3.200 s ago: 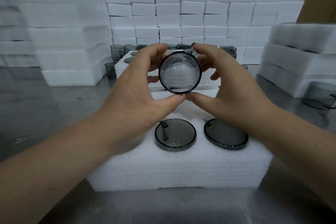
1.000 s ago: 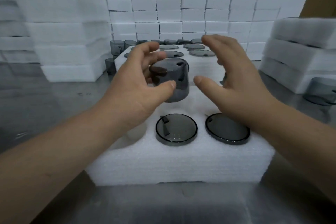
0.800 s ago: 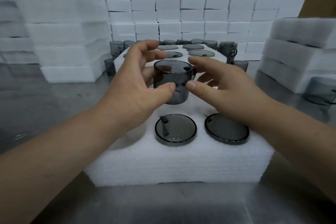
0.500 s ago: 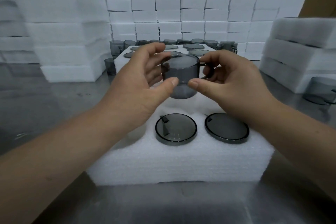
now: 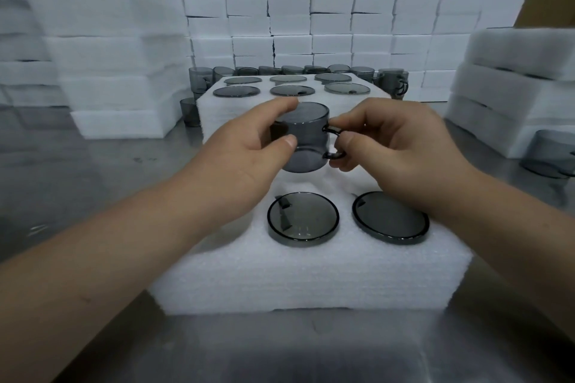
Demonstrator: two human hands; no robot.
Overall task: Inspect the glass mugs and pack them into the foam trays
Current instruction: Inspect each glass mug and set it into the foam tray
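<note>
Left hand (image 5: 245,149) cupping mug (image 5: 306,137), right hand (image 5: 395,146) pinching handle (image 5: 334,141) (fingers curled)

bare left grip (image 5: 245,158) and bare right grip (image 5: 401,146), short neat nails, plain bare forearms behind both

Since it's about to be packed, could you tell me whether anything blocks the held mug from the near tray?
Nothing visible does: the mug hangs above the tray, behind two packed mugs; the left hand and right hand hide the pocket beneath.
</note>
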